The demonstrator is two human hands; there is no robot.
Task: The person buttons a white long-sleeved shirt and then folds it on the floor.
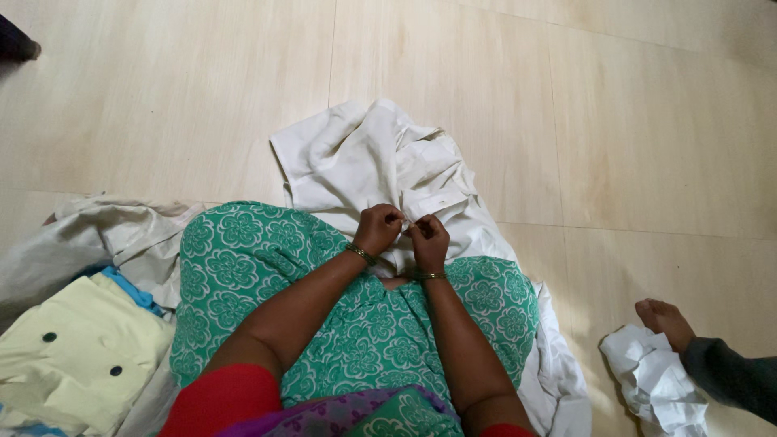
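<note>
While the person sits on the pale tiled floor (631, 121) with a green floral-print garment (267, 267) draped over the lap, both hands meet at the near edge of a white shirt (364, 158) that lies spread on the floor just beyond the knees. The left hand (379, 228) and the right hand (429, 236) are nearly touching, each with its grip pressed together in a fine pinch on the same small spot of the shirt's cloth; whether a button, a thread or only fabric sits between the fingertips is too small to tell. Each wrist carries a thin bangle. The shirt runs lengthwise away from the person, its bulk and crumpled folds lying on the far side of the hands, with one part trailing back along the right side of the green garment towards the lower edge of the view. So the shirt lies ahead of both grips and already in them, and neither hand is clearly the nearer: they hold it side by side at its near edge. Left of the green garment, a heap of clothes rests on the floor: a grey-white cloth (89, 235) and a pale yellow garment (77, 356) with dark buttons, with a strip of blue cloth between. Well to the right of the shirt, another person's bare foot (665, 320) rests beside a crumpled white cloth (654, 380).
</note>
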